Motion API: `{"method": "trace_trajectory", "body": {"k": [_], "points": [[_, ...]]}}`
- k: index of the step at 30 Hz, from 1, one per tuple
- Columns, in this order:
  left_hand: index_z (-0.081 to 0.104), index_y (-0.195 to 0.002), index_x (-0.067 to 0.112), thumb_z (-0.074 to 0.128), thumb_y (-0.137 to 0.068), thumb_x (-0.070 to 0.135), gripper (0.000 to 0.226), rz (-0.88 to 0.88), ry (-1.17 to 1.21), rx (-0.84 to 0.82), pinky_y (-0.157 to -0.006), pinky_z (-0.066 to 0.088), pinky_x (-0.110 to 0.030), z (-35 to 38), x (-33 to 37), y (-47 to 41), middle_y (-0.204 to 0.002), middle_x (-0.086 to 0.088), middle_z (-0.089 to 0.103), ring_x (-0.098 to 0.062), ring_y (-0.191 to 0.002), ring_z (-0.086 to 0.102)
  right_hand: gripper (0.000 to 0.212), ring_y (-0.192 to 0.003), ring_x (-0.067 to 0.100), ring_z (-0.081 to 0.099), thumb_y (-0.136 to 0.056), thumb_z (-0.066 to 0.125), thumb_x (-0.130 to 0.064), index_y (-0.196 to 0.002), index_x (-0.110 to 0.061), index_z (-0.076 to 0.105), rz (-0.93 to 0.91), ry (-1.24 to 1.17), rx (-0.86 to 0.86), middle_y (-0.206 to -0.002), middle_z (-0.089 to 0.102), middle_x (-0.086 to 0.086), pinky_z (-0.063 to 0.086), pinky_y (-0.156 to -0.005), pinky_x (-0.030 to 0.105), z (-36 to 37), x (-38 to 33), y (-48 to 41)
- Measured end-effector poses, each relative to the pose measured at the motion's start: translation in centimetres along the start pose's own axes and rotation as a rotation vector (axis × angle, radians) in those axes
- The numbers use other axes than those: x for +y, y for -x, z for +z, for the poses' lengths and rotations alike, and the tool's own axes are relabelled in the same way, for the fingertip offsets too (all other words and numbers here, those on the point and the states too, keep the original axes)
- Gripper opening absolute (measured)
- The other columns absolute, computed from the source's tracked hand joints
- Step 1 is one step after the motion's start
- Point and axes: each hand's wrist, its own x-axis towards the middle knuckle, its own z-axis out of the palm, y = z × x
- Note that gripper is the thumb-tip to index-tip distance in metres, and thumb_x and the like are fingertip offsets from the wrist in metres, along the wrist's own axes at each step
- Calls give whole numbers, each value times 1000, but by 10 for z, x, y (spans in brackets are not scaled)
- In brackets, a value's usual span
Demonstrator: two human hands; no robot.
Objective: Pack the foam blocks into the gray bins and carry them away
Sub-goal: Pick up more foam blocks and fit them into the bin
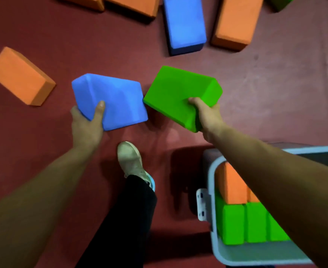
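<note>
where my right forearm crosses the view at about four o'clock, i see the gray bin (212,171) on the red floor (275,84) beneath it. packed green blocks (234,223) stand side by side inside it, with a packed orange block (230,184) just beyond them against the bin's left wall. near six o'clock a dark trouser leg (128,219) ends in a pale shoe (130,159) planted on the floor.

further out, at nine o'clock, the left hand (86,126) grips a blue block (111,99) by its near-left corner, thumb on top and fingers hidden underneath. at two o'clock the right hand (207,115) grips a green block (178,93) at its near-right end, thumb laid across the top face. both blocks are tilted, and their inner corners come together near the middle — i cannot tell whether they touch.

beyond them loose blocks lie on the floor: a lone orange block (20,76) at ten o'clock, well apart from the rest, then at twelve o'clock a far blue block (184,24) with a far orange block (236,22) just to its right. more orange blocks (134,4) sit at eleven o'clock, and a cut-off green block (281,1) at one.
</note>
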Motion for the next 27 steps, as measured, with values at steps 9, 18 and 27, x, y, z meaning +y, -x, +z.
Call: {"method": "trace_trajectory", "body": {"k": [9, 18, 27], "points": [[49, -122, 7, 80, -78, 39, 62, 86, 134, -47, -81, 46, -24, 63, 125, 238, -110, 1, 62, -15, -97, 62, 92, -107, 14, 66, -49, 77, -41, -129, -12, 41, -204, 132, -159, -120, 65, 3, 55, -94, 43, -253, -66, 113], [50, -116, 18, 85, -52, 63, 86, 151, 111, -138, -86, 55, -40, 133, 182, 451, -111, 4, 67, -14, -100, 66, 71, -111, 18, 68, -75, 83, -25, -135, -10, 48, -312, 129, -172, -122, 70, 3, 57, -91, 36, -481, -66, 191], [45, -136, 21, 86, -70, 44, 81, 101, 73, -309, -94, 48, -29, 212, 157, 531, -129, 7, 60, -15, -116, 59, 88, -107, 6, 66, -59, 89, -54, -127, -23, 42, -200, 354, -104, -118, 66, -9, 54, -97, 42, -557, 5, 191]]}}
